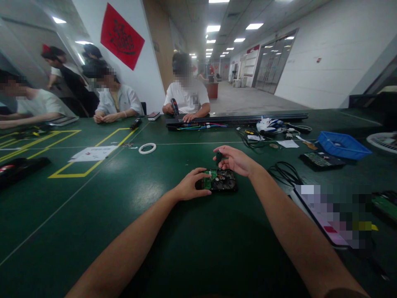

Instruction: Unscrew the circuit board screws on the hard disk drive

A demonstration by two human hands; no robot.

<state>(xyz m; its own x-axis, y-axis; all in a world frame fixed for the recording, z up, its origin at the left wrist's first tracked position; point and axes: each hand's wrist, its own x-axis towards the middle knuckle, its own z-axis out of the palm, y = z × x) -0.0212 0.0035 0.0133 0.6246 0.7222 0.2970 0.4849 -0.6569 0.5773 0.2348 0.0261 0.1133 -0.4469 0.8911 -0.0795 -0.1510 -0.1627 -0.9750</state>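
A hard drive lies flat on the green table, its green circuit board facing up. My left hand grips its left end, thumb along the near edge and fingers over the far edge. Just above the drive's far side, my right hand pinches a small dark, stubby piece between thumb and fingers. The lower end of that piece is too dark to make out. Bits of metal show on top of the drive.
To the right are a black cable, a second hard drive, a blue plastic tray and a blurred-out tablet-like device. A white ring and papers lie left. Across the table, a person holds a power tool.
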